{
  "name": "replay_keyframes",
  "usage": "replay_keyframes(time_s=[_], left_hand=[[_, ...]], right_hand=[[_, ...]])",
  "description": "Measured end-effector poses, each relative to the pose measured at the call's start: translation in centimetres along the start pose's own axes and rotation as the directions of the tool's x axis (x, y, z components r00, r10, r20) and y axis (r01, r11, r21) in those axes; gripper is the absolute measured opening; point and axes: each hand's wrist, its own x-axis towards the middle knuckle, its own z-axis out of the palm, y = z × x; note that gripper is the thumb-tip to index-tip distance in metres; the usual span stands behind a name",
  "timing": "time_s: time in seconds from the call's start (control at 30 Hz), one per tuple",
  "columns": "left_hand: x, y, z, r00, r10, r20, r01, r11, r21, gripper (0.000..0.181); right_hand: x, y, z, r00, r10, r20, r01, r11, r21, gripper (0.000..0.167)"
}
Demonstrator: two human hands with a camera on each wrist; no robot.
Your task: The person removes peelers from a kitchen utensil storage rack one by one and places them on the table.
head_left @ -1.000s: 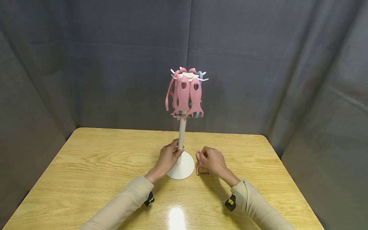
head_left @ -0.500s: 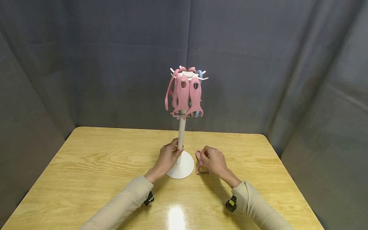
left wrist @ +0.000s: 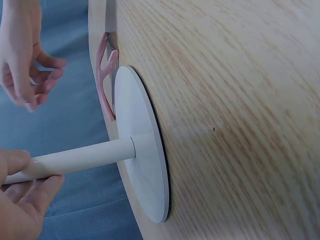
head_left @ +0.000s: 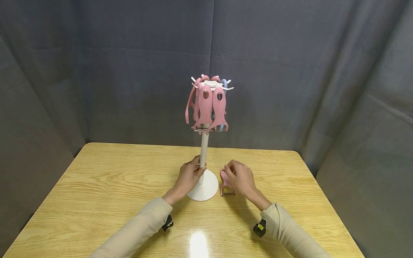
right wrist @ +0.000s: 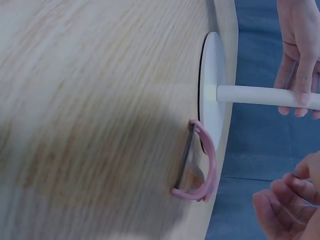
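Observation:
My left hand (head_left: 188, 177) grips the pole of a white stand (head_left: 204, 147), its thumb and fingers around the shaft above the round base. Several pink Y-shaped peelers (head_left: 205, 107) and a blue one (head_left: 224, 83) hang from the stand's top hooks. Another pink peeler (head_left: 224, 176) lies on the table just right of the base, blade end toward me. Over it hovers my right hand (head_left: 241, 178), fingers loosely curled and holding nothing. A gap between that hand and the peeler (left wrist: 103, 75) shows in the left wrist view.
The wooden table (head_left: 113, 179) has its far edge behind the stand. Dark grey curtains (head_left: 145, 71) hang at the back and both sides. The hanging peelers rise well above both hands.
My right hand has shifted slightly up and away over the lying peeler. The left hand, the stand and the peelers stay where they were.

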Motion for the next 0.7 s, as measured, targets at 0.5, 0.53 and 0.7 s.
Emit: replay_keyframes(time_s=[0.5,0.53,0.7], left_hand=[[0.0,-0.1,0.1,0.999,-0.035,0.021,0.035,0.999,0.007,0.039],[0.0,-0.1,0.1,0.999,-0.038,0.021,0.038,0.999,0.01,0.039],[0.0,-0.1,0.1,0.999,-0.049,0.014,0.049,0.999,0.003,0.039]], right_hand=[[1.3,-1.1,-1.6,0.982,-0.095,-0.163,0.099,0.995,0.015,0.022],[1.4,-1.2,-1.7,0.979,-0.102,-0.174,0.107,0.994,0.017,0.023],[1.8,-1.6,-2.2,0.97,-0.129,-0.204,0.136,0.991,0.017,0.024]])
